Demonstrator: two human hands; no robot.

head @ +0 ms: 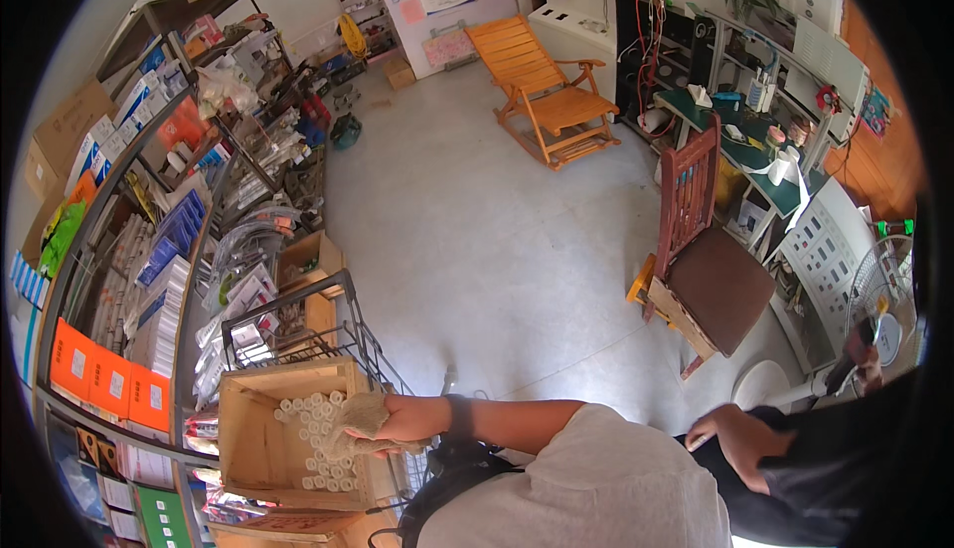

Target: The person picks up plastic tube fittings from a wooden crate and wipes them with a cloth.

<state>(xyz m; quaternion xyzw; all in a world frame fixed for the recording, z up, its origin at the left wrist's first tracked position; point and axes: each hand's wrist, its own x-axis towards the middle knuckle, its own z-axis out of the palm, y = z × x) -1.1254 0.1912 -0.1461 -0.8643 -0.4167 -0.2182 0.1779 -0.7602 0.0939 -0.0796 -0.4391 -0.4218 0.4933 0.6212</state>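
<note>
My right hand (417, 420), with a dark band at the wrist, grips a bunched brown cloth (358, 423). The cloth hangs over the near side of an open wooden box (253, 429). Many short, clear, tube-like pieces (317, 414) stand or lie in the box, mostly towards the side by my hand. The cloth hides some of them. Beside the box rises the black metal frame of a wire cart (350, 302). My left hand is out of view.
Stocked shelves (186, 280) line the left side, with orange boxes (112, 380) nearby. A brown-seated chair (719, 287), wooden recliner (551, 97) and cluttered green workbench (753, 134) stand opposite. At the lower right are another person's hand (738, 436) and a fan (883, 287).
</note>
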